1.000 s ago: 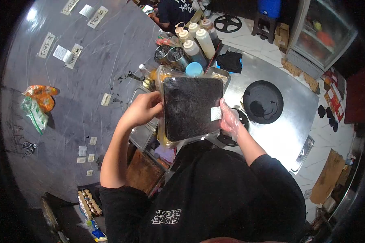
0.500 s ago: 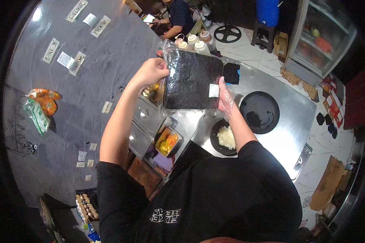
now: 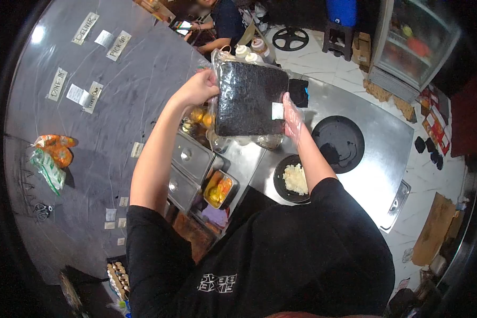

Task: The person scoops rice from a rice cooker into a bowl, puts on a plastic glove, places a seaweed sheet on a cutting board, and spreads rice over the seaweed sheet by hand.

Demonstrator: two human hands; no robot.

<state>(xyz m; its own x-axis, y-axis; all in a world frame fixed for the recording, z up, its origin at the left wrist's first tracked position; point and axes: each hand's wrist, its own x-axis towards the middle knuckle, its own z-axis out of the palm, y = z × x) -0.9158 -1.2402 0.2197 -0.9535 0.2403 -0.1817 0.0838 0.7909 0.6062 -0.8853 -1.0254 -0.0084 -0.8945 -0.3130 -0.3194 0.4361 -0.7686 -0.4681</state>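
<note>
A flat black rectangular sheet (image 3: 250, 100) in a clear plastic bag is held up over the counter. My bare left hand (image 3: 200, 87) pinches the bag's left edge. On the right edge, beside a small white packet (image 3: 277, 111), my right hand (image 3: 293, 117) grips the bag, wearing a clear plastic glove. Below the bag, white rice (image 3: 296, 179) lies in a small black pan (image 3: 281, 186). A larger black pan (image 3: 338, 144) is to the right of my right hand. Behind the bag are squeeze bottles (image 3: 243, 52), partly hidden.
Lidded steel trays (image 3: 192, 155) and a container of orange and yellow food (image 3: 220, 189) are at centre left. A grey counter (image 3: 106, 169) bears labels, a plastic bag (image 3: 49, 170) and scissors (image 3: 42, 211). Another person (image 3: 225, 24) holds a phone at the top. A glass-door fridge (image 3: 416, 42) stands upper right.
Both hands have raised the bagged black sheet away from my body. The small pan with rice and the food container below it have come into view.
</note>
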